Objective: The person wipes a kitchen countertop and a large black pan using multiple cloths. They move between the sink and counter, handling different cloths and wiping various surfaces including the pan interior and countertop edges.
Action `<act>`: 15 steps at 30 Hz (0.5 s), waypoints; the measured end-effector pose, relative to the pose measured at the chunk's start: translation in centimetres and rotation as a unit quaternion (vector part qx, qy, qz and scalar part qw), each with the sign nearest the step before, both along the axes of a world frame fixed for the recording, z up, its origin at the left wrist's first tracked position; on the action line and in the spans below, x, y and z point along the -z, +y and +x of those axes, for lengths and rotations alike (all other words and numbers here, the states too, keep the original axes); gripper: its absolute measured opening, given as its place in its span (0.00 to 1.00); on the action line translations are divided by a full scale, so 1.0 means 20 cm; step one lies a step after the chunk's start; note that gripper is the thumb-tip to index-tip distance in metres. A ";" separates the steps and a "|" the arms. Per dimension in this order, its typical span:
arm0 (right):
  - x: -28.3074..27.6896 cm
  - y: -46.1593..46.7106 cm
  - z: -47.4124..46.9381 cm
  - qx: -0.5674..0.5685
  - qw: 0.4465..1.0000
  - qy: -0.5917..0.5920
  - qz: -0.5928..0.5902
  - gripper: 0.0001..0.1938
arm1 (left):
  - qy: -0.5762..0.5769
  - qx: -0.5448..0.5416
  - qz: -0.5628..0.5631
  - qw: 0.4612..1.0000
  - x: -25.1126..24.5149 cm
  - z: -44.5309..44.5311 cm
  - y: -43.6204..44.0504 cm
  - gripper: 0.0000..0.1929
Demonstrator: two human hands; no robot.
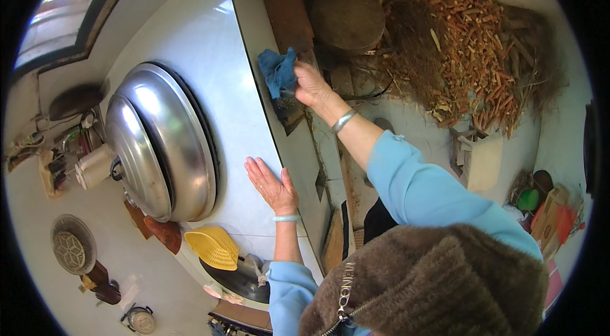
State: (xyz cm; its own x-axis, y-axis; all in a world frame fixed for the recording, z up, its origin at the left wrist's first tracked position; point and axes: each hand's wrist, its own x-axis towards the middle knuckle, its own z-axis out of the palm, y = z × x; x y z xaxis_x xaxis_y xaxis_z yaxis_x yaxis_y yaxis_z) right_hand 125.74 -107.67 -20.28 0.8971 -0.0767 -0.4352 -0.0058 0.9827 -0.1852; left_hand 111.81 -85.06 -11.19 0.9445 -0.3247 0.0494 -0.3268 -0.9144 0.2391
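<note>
A crumpled blue cloth (278, 71) is gripped in my right hand (310, 83), against the tiled front face (298, 145) of a kitchen stove, above a dark opening there. My left hand (272, 186) rests palm down, fingers spread, on the white tiled stove top (238, 135) near its front edge. Left of that hand, a large domed metal lid (190, 145) covers a wok set into the stove, with a smaller metal lid (138, 159) in front of it in this view. A yellow plastic basket (214, 246) stands near my left wrist.
A heap of corn cobs (476, 59) and dry brush lies on the floor at upper right, beside a round dark wooden board (348, 16). A second dark wok (243, 279) is set below the basket. An open carton (479, 157) stands on the floor at right.
</note>
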 end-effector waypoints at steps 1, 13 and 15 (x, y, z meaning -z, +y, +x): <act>0.03 0.02 0.03 0.013 0.999 -0.036 -0.007 0.12 | -0.001 0.002 -0.005 1.000 0.00 0.00 0.00 0.36; -0.17 0.25 -0.12 -0.011 0.697 0.050 -0.715 0.08 | 0.008 -0.005 0.000 1.000 -0.01 0.00 -0.01 0.35; -0.22 0.31 -0.26 -0.033 0.722 0.013 -0.691 0.20 | -0.005 0.004 -0.009 1.000 -0.01 0.01 -0.01 0.35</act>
